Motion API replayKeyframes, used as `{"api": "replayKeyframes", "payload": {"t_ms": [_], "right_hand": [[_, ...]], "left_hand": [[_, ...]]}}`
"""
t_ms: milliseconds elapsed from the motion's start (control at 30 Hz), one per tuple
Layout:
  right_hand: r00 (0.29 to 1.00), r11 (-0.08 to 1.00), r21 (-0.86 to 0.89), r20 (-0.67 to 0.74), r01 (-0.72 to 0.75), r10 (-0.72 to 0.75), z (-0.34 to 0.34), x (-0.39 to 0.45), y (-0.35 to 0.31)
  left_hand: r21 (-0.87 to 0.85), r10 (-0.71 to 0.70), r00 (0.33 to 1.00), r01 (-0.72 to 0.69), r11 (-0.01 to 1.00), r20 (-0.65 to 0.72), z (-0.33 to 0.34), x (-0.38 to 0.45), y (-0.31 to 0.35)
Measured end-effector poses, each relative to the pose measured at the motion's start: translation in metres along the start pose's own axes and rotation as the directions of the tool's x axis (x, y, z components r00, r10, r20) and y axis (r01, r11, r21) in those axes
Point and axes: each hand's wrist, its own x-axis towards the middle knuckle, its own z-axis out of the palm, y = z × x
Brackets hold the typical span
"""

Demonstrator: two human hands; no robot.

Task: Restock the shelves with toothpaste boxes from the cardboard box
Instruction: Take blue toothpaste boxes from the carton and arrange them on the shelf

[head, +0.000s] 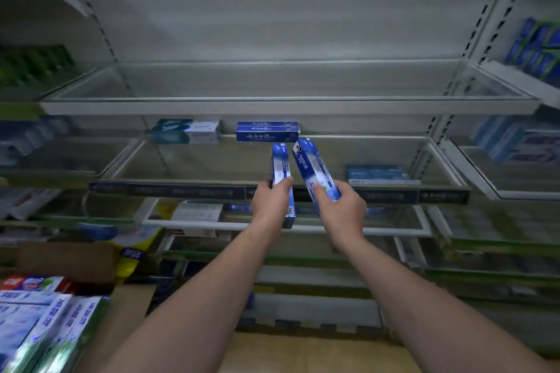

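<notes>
My left hand point(270, 204) grips a blue and white toothpaste box point(280, 165) near its lower end, the box pointing up and away over the front rail of the middle shelf point(188, 169). My right hand point(342, 209) grips a second blue Darlie toothpaste box point(309, 163), tilted left so that its top nearly meets the first box. Both boxes hang above the shelf's front edge. Behind them a blue box point(266, 131) lies crosswise at the back of that shelf. The cardboard box point(63, 263) with several toothpaste boxes point(36, 321) stands at the lower left.
A teal and white box point(185, 131) lies at the shelf's back left, a light blue box point(378, 174) at its right. The glass shelf above point(288, 106) holds nothing. Neighbouring bays left and right hold stacked boxes point(533, 48). Lower shelves carry a few items.
</notes>
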Motion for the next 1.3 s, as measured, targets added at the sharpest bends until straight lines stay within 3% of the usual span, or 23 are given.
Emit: {"api": "replayKeyframes", "payload": {"t_ms": [133,267,367,500,633,833,1000,1300], "right_hand": [[0.999,1.000,-0.013,-0.037,-0.020,0.019,-0.005,0.021,0.008],[0.995,0.988,-0.155,-0.097,-0.016,0.001,-0.009,0.047,0.013],[0.998,0.961,-0.275,-0.057,-0.008,-0.008,-0.014,0.068,0.015],[1.000,0.908,-0.418,-0.006,0.004,-0.007,-0.025,0.097,0.017],[0.991,0.835,-0.548,0.130,0.042,0.035,-0.037,0.136,0.014],[0.955,0.922,-0.373,0.296,0.104,0.012,-0.045,0.195,0.028],[0.931,0.917,-0.357,0.364,0.179,-0.039,-0.045,0.233,0.043],[0.864,0.648,-0.578,0.404,0.496,-0.301,-0.045,0.303,0.060]], "left_hand": [[-0.005,0.000,0.999,0.000,1.000,0.048,0.017,0.016,0.005],[-0.011,-0.003,0.996,0.004,1.000,0.088,0.030,0.038,0.013],[0.000,0.009,0.990,-0.009,1.000,0.144,0.041,0.048,0.022],[-0.049,-0.065,0.976,0.077,0.996,0.210,0.057,0.055,0.029],[-0.059,-0.069,0.980,0.081,0.995,0.185,0.070,0.069,0.032],[-0.091,-0.103,0.989,0.112,0.989,0.103,0.076,0.084,0.043],[-0.189,-0.073,0.996,0.083,0.978,0.054,0.094,0.078,0.048],[-0.285,0.024,0.995,0.005,0.958,0.097,0.131,0.088,0.052]]}}
